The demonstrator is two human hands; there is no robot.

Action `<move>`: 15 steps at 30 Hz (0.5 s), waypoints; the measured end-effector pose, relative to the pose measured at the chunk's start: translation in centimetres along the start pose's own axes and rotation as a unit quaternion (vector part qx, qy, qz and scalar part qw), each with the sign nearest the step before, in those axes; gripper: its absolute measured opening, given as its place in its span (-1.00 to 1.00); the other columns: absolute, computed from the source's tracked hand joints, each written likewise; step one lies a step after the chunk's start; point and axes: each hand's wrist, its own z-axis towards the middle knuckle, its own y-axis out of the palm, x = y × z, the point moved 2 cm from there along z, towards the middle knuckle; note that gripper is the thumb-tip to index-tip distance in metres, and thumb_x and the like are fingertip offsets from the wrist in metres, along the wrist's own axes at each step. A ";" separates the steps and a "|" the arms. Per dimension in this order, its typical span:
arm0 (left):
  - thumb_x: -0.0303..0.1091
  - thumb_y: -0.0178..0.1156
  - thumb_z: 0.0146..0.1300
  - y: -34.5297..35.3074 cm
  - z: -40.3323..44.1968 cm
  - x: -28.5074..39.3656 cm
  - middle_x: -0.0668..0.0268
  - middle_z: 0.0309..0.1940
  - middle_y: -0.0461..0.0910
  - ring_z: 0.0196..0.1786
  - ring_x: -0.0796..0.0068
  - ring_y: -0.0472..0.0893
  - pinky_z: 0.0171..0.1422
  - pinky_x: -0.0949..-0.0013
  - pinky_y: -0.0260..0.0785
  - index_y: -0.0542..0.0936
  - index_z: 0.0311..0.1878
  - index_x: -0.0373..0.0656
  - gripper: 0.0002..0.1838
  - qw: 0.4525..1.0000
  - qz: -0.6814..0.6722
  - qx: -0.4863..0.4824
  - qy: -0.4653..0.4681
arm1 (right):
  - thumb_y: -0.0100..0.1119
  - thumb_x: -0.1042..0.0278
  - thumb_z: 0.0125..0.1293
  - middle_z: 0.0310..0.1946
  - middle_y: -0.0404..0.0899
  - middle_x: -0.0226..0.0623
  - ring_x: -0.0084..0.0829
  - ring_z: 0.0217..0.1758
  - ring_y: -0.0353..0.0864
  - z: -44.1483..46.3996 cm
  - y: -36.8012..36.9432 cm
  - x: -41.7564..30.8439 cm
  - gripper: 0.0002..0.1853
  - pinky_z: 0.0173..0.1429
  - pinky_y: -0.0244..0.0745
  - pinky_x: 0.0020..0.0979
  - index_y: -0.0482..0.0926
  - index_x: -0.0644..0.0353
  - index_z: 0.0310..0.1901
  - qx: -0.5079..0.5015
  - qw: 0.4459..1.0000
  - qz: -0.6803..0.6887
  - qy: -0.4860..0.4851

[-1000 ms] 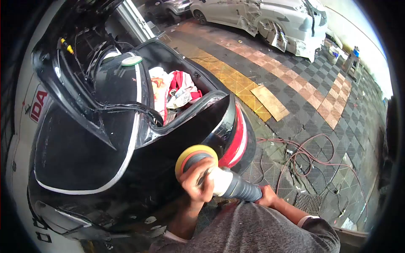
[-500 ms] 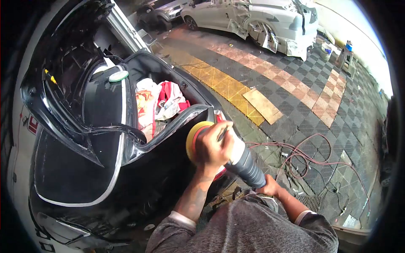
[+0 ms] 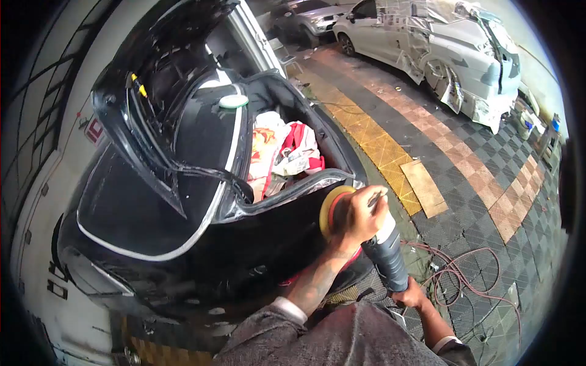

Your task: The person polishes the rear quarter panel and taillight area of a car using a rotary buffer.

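Note:
My left hand (image 3: 364, 216) is wrapped over the front of a car polisher (image 3: 389, 259), close behind its pad. The tail end of the same polisher is in my right hand (image 3: 410, 294), with the fingers closed round it. A round yellow foam pad (image 3: 328, 210) stands on edge against the rear panel of a black car (image 3: 274, 244), just below the open boot's rim. My left hand partly covers the pad and the machine's head. Whether the pad is spinning cannot be made out.
Red and white cloths (image 3: 287, 146) lie in the open boot. A round white-green pad (image 3: 234, 101) rests on the rear window. A reddish hose (image 3: 452, 268) coils on the tiled floor to the right. Beyond stand a partly masked white car (image 3: 421, 49) and a cardboard piece (image 3: 424, 189).
The camera view has turned, so the whole scene sits further right and shows more wall at left. Both hands keep their hold on the polisher, its pad still at the rear panel.

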 end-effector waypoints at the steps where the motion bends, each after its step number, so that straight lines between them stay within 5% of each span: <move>1: -0.52 0.24 0.34 0.4 0.2 -0.2 0.08 -0.27 0.77 -0.20 0.33 0.78 -0.07 0.31 0.60 0.67 -0.06 -0.43 -0.81 1.000 -0.008 -0.016 0.015 | 0.54 0.38 -0.02 -0.29 0.76 -0.36 -0.45 -0.35 0.69 0.0 0.2 -0.6 -0.64 -0.25 0.58 -0.32 0.69 0.25 -0.15 -0.018 1.000 0.012 -0.019; 5: -0.54 0.25 0.30 -1.0 -1.9 1.3 0.09 -0.28 0.76 -0.22 0.24 0.78 -0.06 0.32 0.59 0.69 -0.07 -0.38 -0.82 0.999 0.009 -0.026 0.022 | 0.55 0.34 -0.02 -0.23 0.76 -0.29 -0.46 -0.22 0.72 0.5 2.7 5.8 -0.62 -0.08 0.62 -0.30 0.70 0.27 -0.15 0.059 0.998 0.037 0.008; 6: -0.54 0.26 0.27 -1.9 -3.0 2.0 0.08 -0.28 0.76 -0.21 0.21 0.79 -0.05 0.29 0.61 0.70 -0.08 -0.35 -0.81 1.000 -0.002 -0.031 0.000 | 0.59 0.27 -0.05 -0.21 0.76 -0.27 -0.40 -0.14 0.73 0.4 3.5 4.7 -0.56 0.04 0.63 -0.26 0.71 0.28 -0.13 -0.010 1.000 -0.010 0.021; 11: -0.57 0.25 0.25 -7.9 -8.4 4.7 -0.02 -0.18 0.77 -0.13 0.10 0.81 0.01 0.22 0.65 0.70 -0.07 -0.42 -0.79 0.997 0.032 -0.016 0.070 | 0.62 0.21 -0.15 -0.17 0.80 -0.16 -0.25 -0.09 0.79 -1.6 8.7 3.6 -0.45 0.10 0.64 -0.16 0.71 0.35 -0.11 0.013 0.995 -0.090 0.035; 15: -0.51 0.21 0.26 -13.2 -14.3 4.3 -0.06 -0.16 0.77 -0.09 0.05 0.81 0.09 0.15 0.66 0.70 -0.08 -0.49 -0.74 0.998 0.037 0.010 0.058 | 0.56 0.06 -0.10 -0.19 0.81 0.00 -0.07 -0.08 0.83 -2.8 13.3 0.9 -0.46 0.07 0.66 -0.11 0.76 0.22 -0.09 -0.001 0.987 -0.163 -0.017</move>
